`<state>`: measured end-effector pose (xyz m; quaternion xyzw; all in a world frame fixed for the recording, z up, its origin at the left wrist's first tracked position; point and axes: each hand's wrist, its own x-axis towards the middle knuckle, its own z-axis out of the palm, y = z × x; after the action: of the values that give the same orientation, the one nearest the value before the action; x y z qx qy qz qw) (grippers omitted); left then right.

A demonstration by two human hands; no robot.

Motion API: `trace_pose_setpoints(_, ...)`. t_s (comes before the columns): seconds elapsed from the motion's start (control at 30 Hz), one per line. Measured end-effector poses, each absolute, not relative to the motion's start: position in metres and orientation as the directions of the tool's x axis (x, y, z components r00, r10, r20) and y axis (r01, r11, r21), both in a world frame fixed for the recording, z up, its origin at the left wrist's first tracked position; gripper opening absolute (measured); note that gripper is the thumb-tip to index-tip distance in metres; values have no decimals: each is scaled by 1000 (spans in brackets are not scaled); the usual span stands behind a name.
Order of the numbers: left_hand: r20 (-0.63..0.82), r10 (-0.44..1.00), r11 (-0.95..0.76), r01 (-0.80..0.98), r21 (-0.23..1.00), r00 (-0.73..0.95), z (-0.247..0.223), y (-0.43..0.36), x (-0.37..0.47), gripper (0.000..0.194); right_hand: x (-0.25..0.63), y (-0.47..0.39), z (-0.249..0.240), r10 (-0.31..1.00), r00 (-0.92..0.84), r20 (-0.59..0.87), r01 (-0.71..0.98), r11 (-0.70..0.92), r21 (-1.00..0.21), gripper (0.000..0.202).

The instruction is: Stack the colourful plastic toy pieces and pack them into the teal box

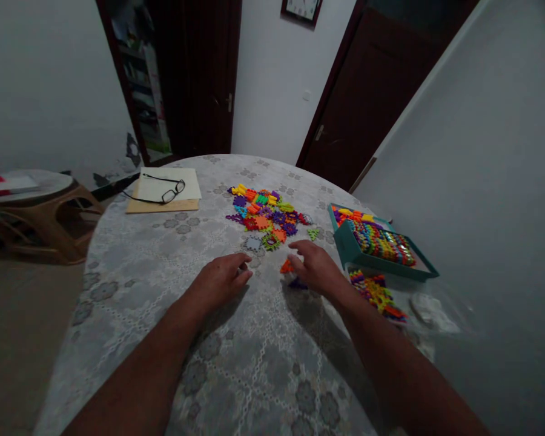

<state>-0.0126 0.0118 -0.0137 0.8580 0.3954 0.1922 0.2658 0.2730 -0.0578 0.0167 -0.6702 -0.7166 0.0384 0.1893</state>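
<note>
My left hand [222, 277] hovers low over the table, its fingers loosely curled, with a gap between thumb and forefinger and nothing held. Over on the right, my right hand [315, 266] has its thumb and forefinger apart. Just by that thumb is a small orange piece [286, 266], and a dark purple piece [297, 283] lies partly under the hand. Whether the thumb touches the orange piece is unclear. Beyond both hands spreads a pile of colourful toothed plastic building pieces [263, 217], with a grey-white square piece [253, 243] and a green triangular piece [313, 234] at its near side.
Teal box parts [340, 245] filled with sorted pieces stand at right. Near them lies a clear plastic bag [413, 287] with more pieces. Eyeglasses [169, 195] rest on paper [191, 181] at far left. A patterned cloth covers the round table [131, 339]; a stool [49, 224] stands left.
</note>
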Motion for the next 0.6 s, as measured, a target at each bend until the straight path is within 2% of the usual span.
trace_pose_setpoints(0.23, 124, 820, -521, 637, 568, 559, -7, 9, -12, 36, 256, 23, -4, 978, 121, 171, 977, -86, -197, 51)
trace_pose_setpoints(0.43, 102, 845, -480, 660, 578, 525, -2, 7, -13, 35, 257, 35, -16, 988, 90, 126, 979, -65, -191, 40)
trace_pose_setpoints(0.6, 108, 836, -493, 649, 579, 538, -6, 7, -12, 34, 266, 24, -20, 991, 66, 118, 977, -41, -208, 44)
